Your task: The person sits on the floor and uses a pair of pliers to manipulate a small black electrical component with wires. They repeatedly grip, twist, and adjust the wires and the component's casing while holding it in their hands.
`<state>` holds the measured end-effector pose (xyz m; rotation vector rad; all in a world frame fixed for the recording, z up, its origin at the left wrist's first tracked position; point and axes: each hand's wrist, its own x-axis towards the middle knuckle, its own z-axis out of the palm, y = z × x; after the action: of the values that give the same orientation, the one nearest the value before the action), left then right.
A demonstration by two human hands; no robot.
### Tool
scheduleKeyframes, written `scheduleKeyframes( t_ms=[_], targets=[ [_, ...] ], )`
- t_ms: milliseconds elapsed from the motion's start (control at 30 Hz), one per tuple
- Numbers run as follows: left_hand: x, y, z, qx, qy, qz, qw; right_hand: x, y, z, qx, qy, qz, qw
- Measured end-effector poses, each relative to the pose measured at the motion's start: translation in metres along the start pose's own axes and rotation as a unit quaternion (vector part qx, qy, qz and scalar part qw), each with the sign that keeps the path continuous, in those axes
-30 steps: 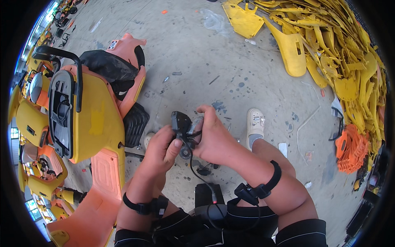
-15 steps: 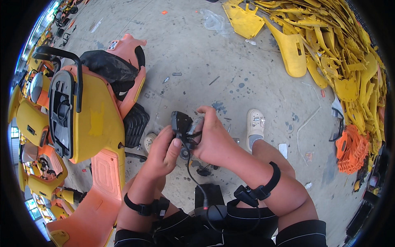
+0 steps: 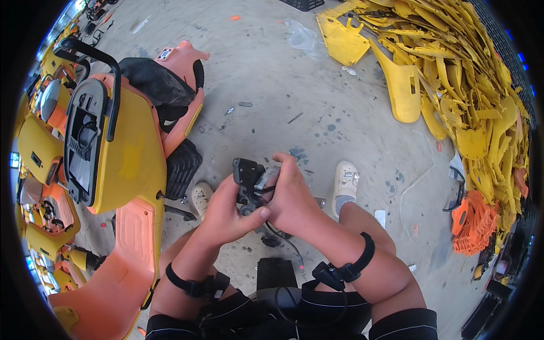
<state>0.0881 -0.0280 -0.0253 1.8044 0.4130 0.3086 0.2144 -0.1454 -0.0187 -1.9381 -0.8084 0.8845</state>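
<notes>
Between my hands, above the floor, is a black plastic part [image 3: 246, 174] with a round piece at its lower end. My left hand [image 3: 225, 212] wraps around its left side, thumb stretched across beneath it toward my right hand. Curled against the part's other side is my right hand [image 3: 293, 198], with its fingers mostly hidden. A grey, shiny piece [image 3: 266, 178] lies beside the right fingers; whether it is joined to the black part I cannot tell. From below the hands a thin dark cable [image 3: 290, 242] hangs down, its end reddish.
On the left stands a yellow and orange scooter body [image 3: 129, 164] with a black handle. Yellow plastic panels [image 3: 447, 73] are heaped at the upper right, above a stack of orange parts [image 3: 477, 222]. A black box-like object [image 3: 276, 273] lies between my legs.
My left thumb has moved right, across beneath the black part. The cable's lower end has come away from the dark object near my lap and swung right. My view has shifted slightly.
</notes>
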Motion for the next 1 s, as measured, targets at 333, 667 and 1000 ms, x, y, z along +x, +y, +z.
scheduleKeyframes(
  t_ms=[333, 667, 1000],
  targets=[
    [0.002, -0.009, 0.001, -0.099, 0.112, -0.08, 0.986, 0.016, 0.004, 0.009, 0.016, 0.022, 0.01, 1.0],
    [0.001, -0.006, -0.029, -0.043, 0.147, -0.137, 0.979, 0.044, -0.004, -0.046, 0.304, -0.045, 0.097, 0.947],
    [0.011, 0.001, -0.051, -0.022, 0.171, -0.131, 0.976, 0.044, 0.045, -0.008, 0.253, -0.074, 0.182, 0.947]
  ],
)
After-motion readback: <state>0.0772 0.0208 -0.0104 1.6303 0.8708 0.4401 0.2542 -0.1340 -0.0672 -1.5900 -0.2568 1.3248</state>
